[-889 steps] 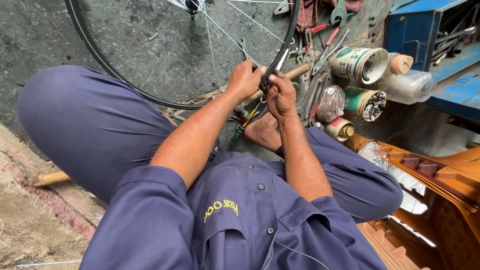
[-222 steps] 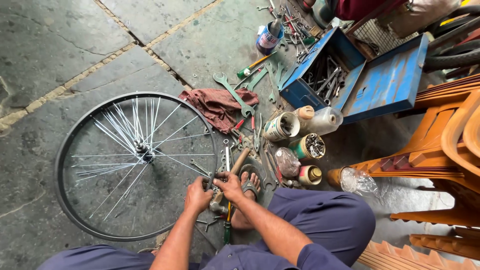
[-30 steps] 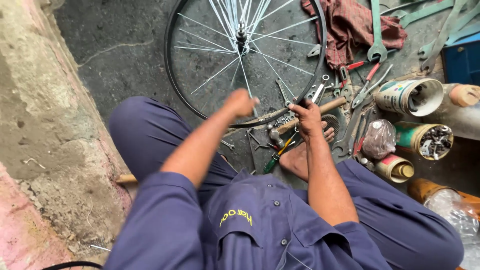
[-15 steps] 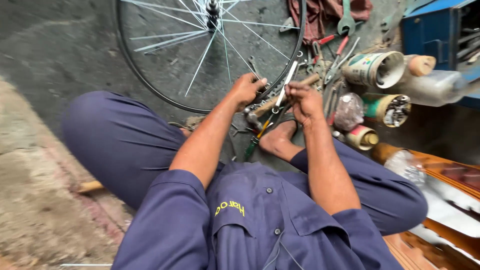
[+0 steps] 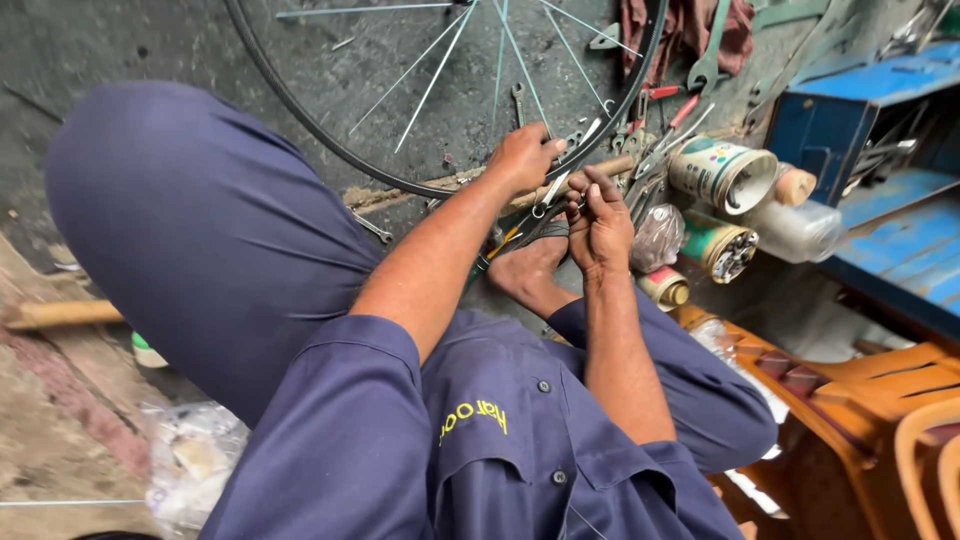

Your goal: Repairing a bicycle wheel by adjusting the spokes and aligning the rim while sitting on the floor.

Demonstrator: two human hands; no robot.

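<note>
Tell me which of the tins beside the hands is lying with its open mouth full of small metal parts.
The green tin, below the larger pale tin, whose mouth looks empty.

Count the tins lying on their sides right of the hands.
3, more may be hidden: a large tin by the blue toolbox, a green tin below it, a small tin nearest the foot.

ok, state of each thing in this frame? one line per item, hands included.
Spoked bicycle wheel rim: lying flat on the concrete floor.
Left hand: gripping the rim's near edge.
Right hand: fingers pinched on a small metal part, too small to identify.
Printed tin can: tipped on its side, open.
Green can: on its side, open, small hardware inside.
Blue metal toolbox: open, tools inside.
Red rag: crumpled.
</note>
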